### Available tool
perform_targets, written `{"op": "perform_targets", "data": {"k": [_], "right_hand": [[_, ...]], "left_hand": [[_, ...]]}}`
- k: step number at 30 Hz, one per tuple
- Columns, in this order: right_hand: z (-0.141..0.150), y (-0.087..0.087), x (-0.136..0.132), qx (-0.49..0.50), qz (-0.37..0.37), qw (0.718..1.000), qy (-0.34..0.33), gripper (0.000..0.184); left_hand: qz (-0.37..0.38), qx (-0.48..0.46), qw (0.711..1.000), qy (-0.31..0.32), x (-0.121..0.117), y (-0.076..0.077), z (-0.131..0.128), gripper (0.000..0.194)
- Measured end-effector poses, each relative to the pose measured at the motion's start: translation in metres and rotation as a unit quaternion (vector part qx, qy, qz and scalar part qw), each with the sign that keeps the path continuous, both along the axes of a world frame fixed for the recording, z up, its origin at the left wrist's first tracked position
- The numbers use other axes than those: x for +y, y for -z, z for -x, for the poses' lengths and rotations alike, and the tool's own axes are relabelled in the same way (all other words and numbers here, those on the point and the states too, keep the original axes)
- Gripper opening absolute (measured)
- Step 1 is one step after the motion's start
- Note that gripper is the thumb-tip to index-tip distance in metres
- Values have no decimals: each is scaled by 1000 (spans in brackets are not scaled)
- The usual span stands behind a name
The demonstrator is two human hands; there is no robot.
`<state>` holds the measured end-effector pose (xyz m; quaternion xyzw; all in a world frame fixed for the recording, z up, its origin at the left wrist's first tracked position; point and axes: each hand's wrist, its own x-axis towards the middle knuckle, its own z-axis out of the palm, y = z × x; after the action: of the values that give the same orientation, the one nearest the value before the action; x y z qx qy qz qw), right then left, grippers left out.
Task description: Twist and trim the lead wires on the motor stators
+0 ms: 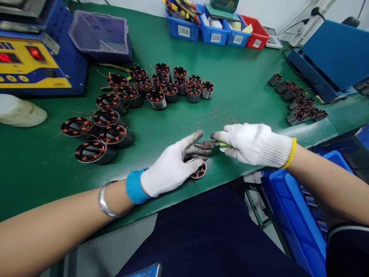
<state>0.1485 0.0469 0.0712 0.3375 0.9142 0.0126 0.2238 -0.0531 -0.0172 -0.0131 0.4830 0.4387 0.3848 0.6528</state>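
Note:
Near the table's front edge, my left hand (175, 163), in a white glove with grey fingertips and a blue cuff, grips a small motor stator (201, 170). The thumb lies over its rim and the other fingers reach past it, so part of the stator is hidden. My right hand (253, 144), in a white knitted glove with a yellow hem, is closed around the green handles of cutting pliers (211, 144). The pliers' dark jaws point left, close to my left fingers and above the stator. Cut copper wire scraps (216, 115) lie just beyond both hands.
Several copper-wound stators (155, 98) stand at left and centre; another group (301, 104) is at right. A blue and yellow soldering station (34, 65), purple bin (98, 32) and white bottle (21, 110) are left. Blue boxes (215, 34) line the back; a blue crate (294, 215) sits below.

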Motion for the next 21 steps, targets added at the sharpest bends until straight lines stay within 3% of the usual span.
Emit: {"op": "perform_targets", "data": {"k": [8,21], "right_hand": [[11,-7,3,-4,-60,995,-82,50],[23,-10,-5,-35,-97,991,-81,40]], "left_hand": [[-21,12,1000,-9,0,2,-1,88],[-64,64,996,2,1,4,2,86]]}}
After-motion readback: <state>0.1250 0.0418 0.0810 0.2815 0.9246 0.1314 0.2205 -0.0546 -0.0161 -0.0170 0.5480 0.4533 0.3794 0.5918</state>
